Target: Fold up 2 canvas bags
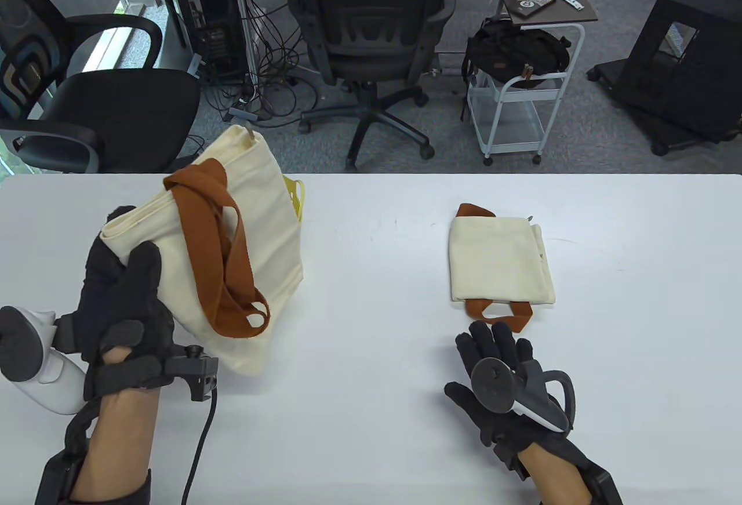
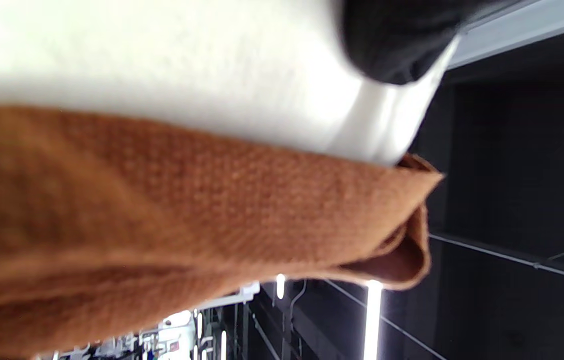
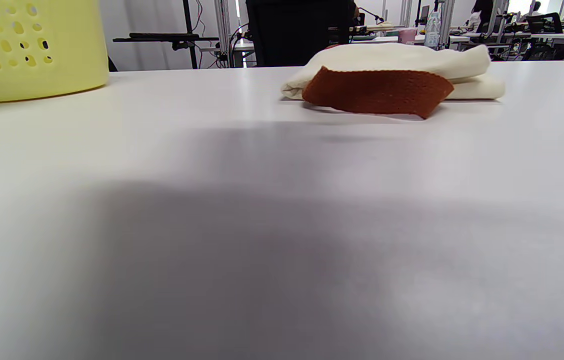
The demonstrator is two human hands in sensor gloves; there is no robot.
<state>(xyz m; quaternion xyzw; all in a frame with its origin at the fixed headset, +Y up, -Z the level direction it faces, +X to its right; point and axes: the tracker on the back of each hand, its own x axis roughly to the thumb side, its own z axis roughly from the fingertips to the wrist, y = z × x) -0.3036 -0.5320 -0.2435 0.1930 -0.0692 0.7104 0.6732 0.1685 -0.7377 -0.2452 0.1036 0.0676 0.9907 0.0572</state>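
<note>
A cream canvas bag [image 1: 232, 238] with brown handles [image 1: 232, 273] is held up above the table's left side. My left hand [image 1: 124, 290] grips its top corner; the bag hangs tilted. In the left wrist view the cream cloth [image 2: 162, 60] and a brown handle [image 2: 187, 210] fill the frame. A second cream bag [image 1: 499, 264] lies folded flat on the table at the right, brown handles poking out at both ends; it also shows in the right wrist view [image 3: 397, 62]. My right hand [image 1: 498, 354] lies flat and empty on the table just in front of it, fingers spread.
A yellow perforated basket [image 1: 295, 197] stands behind the held bag, mostly hidden; it shows at the left of the right wrist view [image 3: 27, 47]. The white table [image 1: 377, 308] spans the view. Office chairs and a cart stand beyond its far edge.
</note>
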